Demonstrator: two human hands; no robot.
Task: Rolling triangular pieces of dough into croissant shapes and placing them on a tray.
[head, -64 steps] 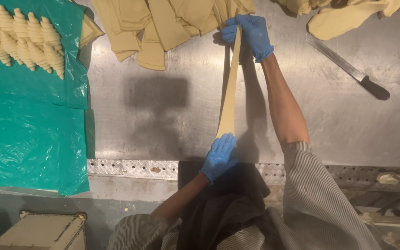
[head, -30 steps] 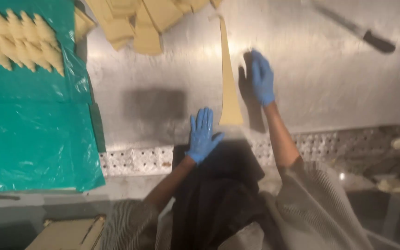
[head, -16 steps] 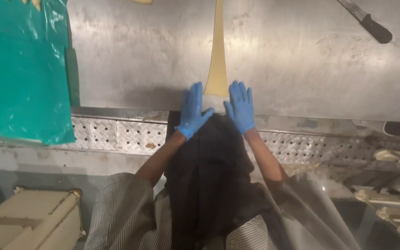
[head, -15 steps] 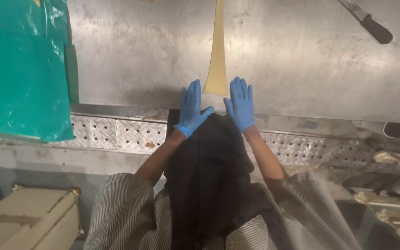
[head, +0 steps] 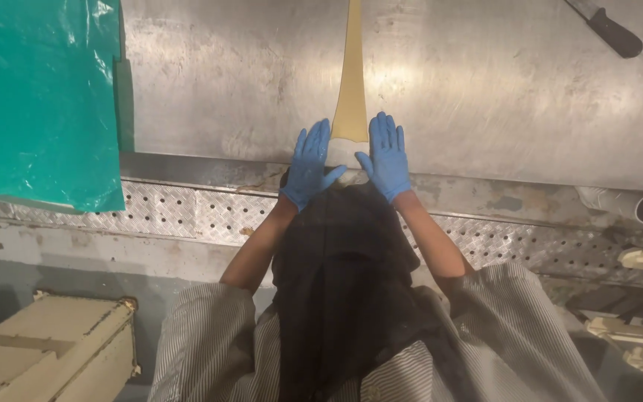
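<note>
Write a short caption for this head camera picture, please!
Two blue-gloved hands, left hand and right hand, flat beside a dough strip.

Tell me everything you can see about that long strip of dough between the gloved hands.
The dough strip is pale yellow, smooth and flat, lying on the steel table. It is narrow at the top, where it runs out of the frame, and widens toward the near edge of the table. Its wide near end sits between the left hand and the right hand, both in blue gloves, flat with fingers spread, touching its bottom corners. Nothing else touches it.
</note>
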